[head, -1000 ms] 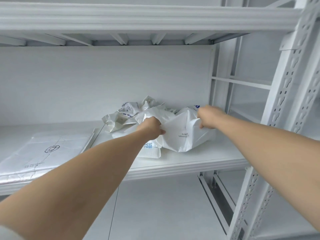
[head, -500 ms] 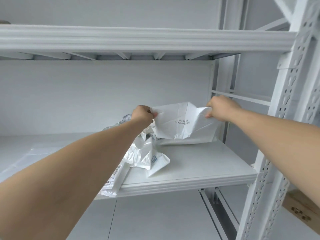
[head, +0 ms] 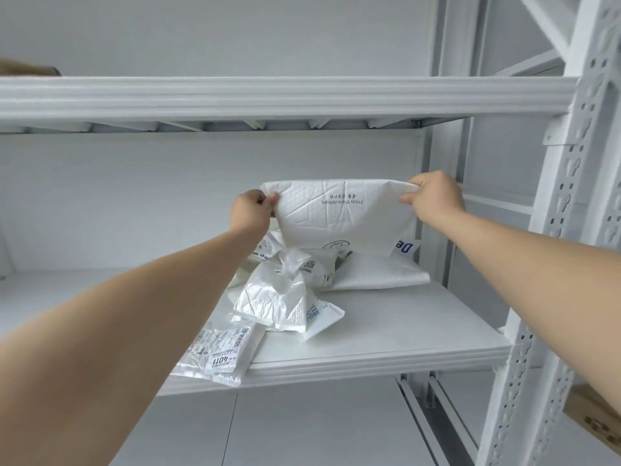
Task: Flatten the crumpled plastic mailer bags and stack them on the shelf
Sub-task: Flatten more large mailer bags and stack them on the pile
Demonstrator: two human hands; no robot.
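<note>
A white padded mailer bag [head: 342,216] with upside-down print hangs stretched wide above the shelf [head: 386,341]. My left hand [head: 250,211] pinches its top left corner and my right hand [head: 433,196] grips its top right corner. The bag's lower part still rests on the shelf, folded toward the right. Below it lies a heap of crumpled mailer bags [head: 282,290], thin and shiny. One bag with a label reading 4011 [head: 221,354] hangs over the shelf's front edge, partly hidden by my left forearm.
The upper shelf's beam [head: 285,95] runs just above the lifted bag. A perforated white upright [head: 551,297] stands at the right, with a cardboard box [head: 594,418] low behind it. White wall closes the back of the shelf.
Both hands have lifted the padded bag off the heap and pulled its top edge out wide and taut. The view has tilted upward, and the flat stack at the left is out of sight.
</note>
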